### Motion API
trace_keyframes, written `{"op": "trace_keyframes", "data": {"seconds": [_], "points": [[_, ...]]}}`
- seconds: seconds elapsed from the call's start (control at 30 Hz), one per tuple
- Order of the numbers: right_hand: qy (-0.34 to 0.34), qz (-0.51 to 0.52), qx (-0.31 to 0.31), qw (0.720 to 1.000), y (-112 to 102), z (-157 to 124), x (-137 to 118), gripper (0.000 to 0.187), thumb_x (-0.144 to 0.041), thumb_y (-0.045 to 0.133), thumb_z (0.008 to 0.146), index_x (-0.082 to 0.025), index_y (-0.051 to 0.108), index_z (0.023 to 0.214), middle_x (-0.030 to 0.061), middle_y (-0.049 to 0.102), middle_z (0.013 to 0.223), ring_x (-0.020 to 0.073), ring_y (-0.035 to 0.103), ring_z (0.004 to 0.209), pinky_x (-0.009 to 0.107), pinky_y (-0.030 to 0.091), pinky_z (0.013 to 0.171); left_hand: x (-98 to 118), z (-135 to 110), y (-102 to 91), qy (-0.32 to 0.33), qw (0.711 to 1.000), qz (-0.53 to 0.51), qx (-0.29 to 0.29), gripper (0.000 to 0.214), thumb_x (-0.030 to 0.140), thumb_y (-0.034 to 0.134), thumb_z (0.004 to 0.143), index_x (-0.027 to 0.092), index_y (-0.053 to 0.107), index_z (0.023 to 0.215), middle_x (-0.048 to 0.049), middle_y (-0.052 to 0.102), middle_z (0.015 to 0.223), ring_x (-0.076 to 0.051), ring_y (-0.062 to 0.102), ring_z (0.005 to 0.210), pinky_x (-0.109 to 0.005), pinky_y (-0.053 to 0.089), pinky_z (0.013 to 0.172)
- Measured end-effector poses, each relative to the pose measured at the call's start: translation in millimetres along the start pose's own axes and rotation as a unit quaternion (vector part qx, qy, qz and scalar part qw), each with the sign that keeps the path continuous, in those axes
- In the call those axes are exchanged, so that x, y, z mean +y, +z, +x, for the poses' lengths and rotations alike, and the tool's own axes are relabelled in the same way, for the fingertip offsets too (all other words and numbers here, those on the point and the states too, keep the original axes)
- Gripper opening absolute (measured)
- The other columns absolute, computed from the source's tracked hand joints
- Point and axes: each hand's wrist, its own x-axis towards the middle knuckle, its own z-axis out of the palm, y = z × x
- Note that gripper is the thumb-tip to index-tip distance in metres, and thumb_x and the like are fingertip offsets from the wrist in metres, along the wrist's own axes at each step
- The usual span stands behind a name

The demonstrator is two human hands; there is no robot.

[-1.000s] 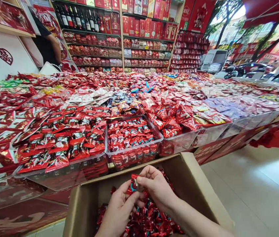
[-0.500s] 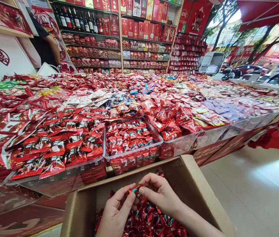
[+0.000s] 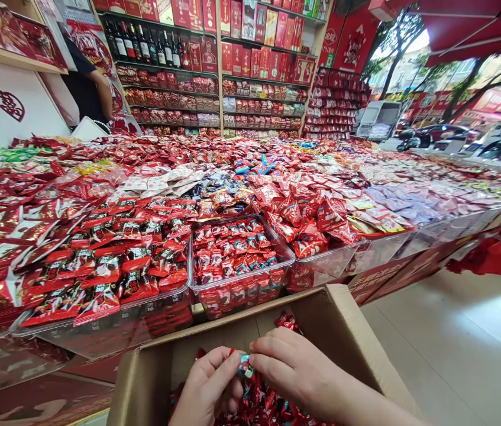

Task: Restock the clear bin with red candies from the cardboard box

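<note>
Between the fingertips of both hands is a small wrapped candy [image 3: 245, 367], red with a blue-green patch. My left hand [image 3: 210, 381] pinches its left end, where a bit of red wrapper sticks up by the thumb. My right hand [image 3: 292, 364] closes on the other end and covers part of it. Both hands are over an open cardboard box [image 3: 350, 331], inside which lie many loose candies [image 3: 261, 402] in similar red and blue wrappers. Just beyond the box, a clear plastic bin [image 3: 241, 284] holds rows of red-wrapped candies [image 3: 235, 248].
Left of that bin are larger red and black packets [image 3: 108, 263]; right of it, red pyramid-shaped packets [image 3: 316, 216]. Sweets cover the long display. Shelves [image 3: 220, 77] with bottles and boxes stand behind. A person [image 3: 88, 83] is at the back left. Tiled floor [image 3: 463, 331] lies right.
My right hand has turned over, its fingers now lying across the candy's right end. The candy has turned and sits slightly lower. The view has shifted slightly.
</note>
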Motion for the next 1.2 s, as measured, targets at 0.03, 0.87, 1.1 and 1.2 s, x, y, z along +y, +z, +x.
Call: {"op": "trace_keyframes", "data": {"seconds": [0.03,0.87,1.1,1.2], "points": [[-0.017,-0.021,-0.003,1.0,-3,2,0,0.025,-0.017,0.039,0.084,-0.016,0.049,0.107,0.007,0.058,0.099,0.0151,0.049,0.081,0.028,0.04,0.069,1,-2,0.7,-0.005,1.0,-0.011,-0.003,0.032,0.042,0.073,0.052,0.014,0.057,0.054,0.0051,0.052,0.035,-0.002,0.038,0.03,-0.011,0.026,0.033],[0.142,-0.292,-0.254,0.911,-89,116,85,0.016,-0.013,0.049,0.065,-0.015,0.066,0.068,0.0095,0.064,0.066,0.02,0.061,0.063,0.024,0.038,0.05,-1,3,-11.2,0.044,0.998,-0.017,-0.043,0.035,0.048,0.066,0.059,0.015,0.065,0.071,0.0021,0.058,0.05,-0.005,0.049,0.04,-0.013,0.027,0.039],[0.14,-0.269,-0.346,0.888,-92,127,81,0.021,-0.007,0.05,0.063,-0.012,0.065,0.077,0.0116,0.065,0.072,0.0202,0.061,0.068,0.024,0.04,0.052,-3,4,-10.3,0.044,0.998,-0.009,-0.039,0.035,0.048,0.067,0.058,0.015,0.065,0.072,0.0015,0.059,0.051,-0.005,0.049,0.041,-0.013,0.026,0.039],[0.151,-0.274,-0.31,0.898,-100,127,75,0.024,-0.004,0.046,0.066,-0.012,0.064,0.08,0.012,0.064,0.075,0.0193,0.06,0.069,0.025,0.04,0.055,-3,3,-10.0,0.051,0.998,-0.013,-0.028,0.034,0.047,0.067,0.058,0.015,0.065,0.071,0.0019,0.059,0.05,-0.004,0.048,0.04,-0.013,0.027,0.039]]}}
